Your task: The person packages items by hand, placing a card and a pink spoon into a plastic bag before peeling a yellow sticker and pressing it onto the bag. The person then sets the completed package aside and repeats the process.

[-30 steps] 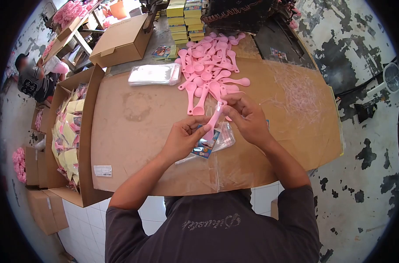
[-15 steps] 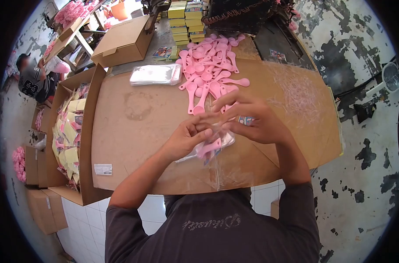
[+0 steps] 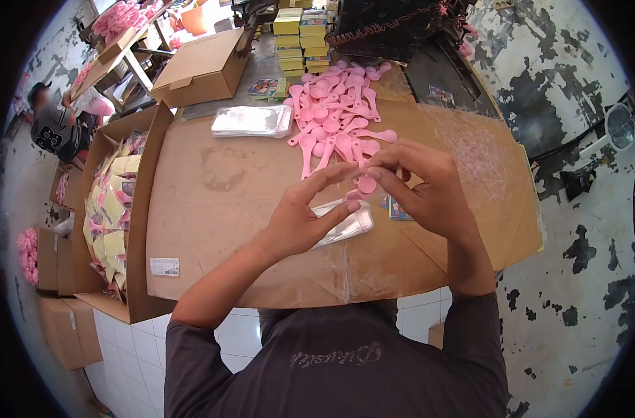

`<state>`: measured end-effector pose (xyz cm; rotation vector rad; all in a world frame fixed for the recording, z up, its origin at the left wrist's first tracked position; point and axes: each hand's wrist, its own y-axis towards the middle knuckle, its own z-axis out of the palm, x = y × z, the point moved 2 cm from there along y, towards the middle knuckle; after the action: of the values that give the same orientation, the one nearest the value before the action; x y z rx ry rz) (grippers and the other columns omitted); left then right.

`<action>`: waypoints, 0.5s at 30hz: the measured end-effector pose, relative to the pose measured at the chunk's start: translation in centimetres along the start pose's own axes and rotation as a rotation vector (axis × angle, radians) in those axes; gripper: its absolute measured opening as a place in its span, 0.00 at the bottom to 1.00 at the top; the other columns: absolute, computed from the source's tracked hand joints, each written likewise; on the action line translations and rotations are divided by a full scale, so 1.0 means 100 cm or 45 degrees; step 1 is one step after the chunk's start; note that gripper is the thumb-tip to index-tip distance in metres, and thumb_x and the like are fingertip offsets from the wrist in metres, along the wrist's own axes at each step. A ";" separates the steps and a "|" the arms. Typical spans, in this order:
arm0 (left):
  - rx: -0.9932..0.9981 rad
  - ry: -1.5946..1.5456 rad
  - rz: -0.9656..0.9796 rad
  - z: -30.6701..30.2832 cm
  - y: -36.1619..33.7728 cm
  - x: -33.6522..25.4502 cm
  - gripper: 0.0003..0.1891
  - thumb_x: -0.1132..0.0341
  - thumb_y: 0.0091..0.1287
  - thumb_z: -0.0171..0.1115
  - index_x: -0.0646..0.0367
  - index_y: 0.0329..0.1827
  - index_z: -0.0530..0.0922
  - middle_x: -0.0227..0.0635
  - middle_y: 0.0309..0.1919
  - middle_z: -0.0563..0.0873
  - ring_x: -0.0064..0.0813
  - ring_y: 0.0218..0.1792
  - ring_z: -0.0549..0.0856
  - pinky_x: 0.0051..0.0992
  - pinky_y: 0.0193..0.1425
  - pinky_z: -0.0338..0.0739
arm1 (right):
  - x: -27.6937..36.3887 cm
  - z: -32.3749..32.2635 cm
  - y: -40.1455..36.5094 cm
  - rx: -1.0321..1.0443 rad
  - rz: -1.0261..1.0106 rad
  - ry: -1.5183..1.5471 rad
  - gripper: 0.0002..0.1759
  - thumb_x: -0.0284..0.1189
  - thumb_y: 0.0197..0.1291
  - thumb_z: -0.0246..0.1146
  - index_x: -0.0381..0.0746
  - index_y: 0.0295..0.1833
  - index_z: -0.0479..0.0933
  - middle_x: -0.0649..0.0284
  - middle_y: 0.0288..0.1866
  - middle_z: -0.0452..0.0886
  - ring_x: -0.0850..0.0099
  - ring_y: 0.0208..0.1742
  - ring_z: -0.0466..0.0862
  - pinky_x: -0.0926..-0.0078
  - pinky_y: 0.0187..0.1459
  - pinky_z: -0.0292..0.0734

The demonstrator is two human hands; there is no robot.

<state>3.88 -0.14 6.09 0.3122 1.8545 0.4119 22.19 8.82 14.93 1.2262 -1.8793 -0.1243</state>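
My left hand (image 3: 303,216) is over the stack of clear plastic bags (image 3: 345,224), its thumb and fingers apart around a pink piece, perhaps in a clear bag; its grip cannot be made out. Thumb and index finger of my right hand (image 3: 422,184) are pinched at the top of a pink spoon (image 3: 366,184), whose round bowl hangs between the hands. Small printed cards (image 3: 399,210) lie under my right hand. Beyond the hands is a heap of pink spoons (image 3: 338,104).
An open carton (image 3: 138,279) of filled packets stands at the left. Further back are a second bag stack (image 3: 251,122), a closed brown box (image 3: 200,70) and stacked booklets (image 3: 287,42). Clear plastic strips (image 3: 474,146) lie at the right. A person (image 3: 52,125) is at far left.
My right hand has closed to a pinch on a pink spoon. The pink piece that was low between my hands has moved up. My left thumb and fingers have spread wider.
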 end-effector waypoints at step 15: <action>0.000 0.009 -0.158 0.012 -0.012 -0.003 0.24 0.75 0.75 0.65 0.68 0.73 0.75 0.42 0.40 0.94 0.25 0.42 0.93 0.25 0.48 0.87 | -0.006 0.030 -0.014 -0.086 -0.583 -0.860 0.14 0.31 0.50 0.71 0.39 0.43 0.82 0.65 0.49 0.81 0.65 0.55 0.82 0.64 0.56 0.73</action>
<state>5.11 -1.15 5.50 0.1943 1.8696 0.3279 21.15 7.56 12.02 1.6871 -2.0716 -0.9407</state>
